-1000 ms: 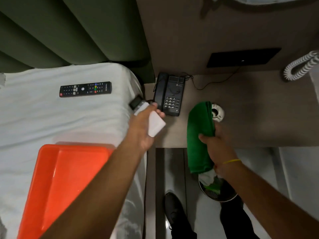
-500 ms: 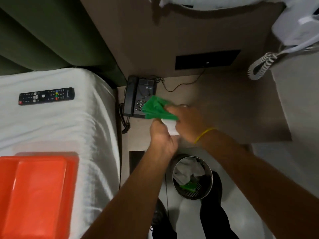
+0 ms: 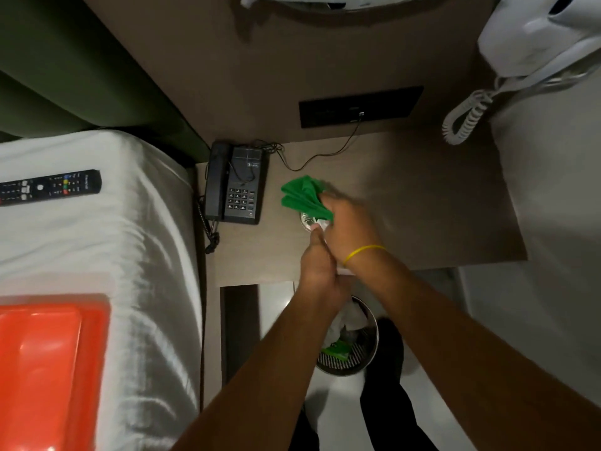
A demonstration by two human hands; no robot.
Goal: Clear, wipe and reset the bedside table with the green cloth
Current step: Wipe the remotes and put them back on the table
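Note:
My right hand (image 3: pixel 351 226), with a yellow band at the wrist, is shut on the bunched green cloth (image 3: pixel 302 195) above the brown bedside table (image 3: pixel 422 196). My left hand (image 3: pixel 320 275) sits just under it, closed on a white object whose edge (image 3: pixel 320 226) peeks out between the hands; most of it is hidden. The cloth presses against that object. A small round glass dish (image 3: pixel 305 219) lies on the table, partly under the cloth. A black desk phone (image 3: pixel 239 187) stands at the table's left end.
The bed (image 3: pixel 97 242) on the left carries a black TV remote (image 3: pixel 48 187) and an orange tray (image 3: pixel 48 369). A metal bin (image 3: pixel 357 356) with rubbish stands on the floor below the table edge. A white wall phone (image 3: pixel 533 37) with coiled cord (image 3: pixel 468 115) hangs at right.
My left hand brought the white object from the bed's edge to the middle of the table. My right hand bunched the hanging cloth and put it against that object.

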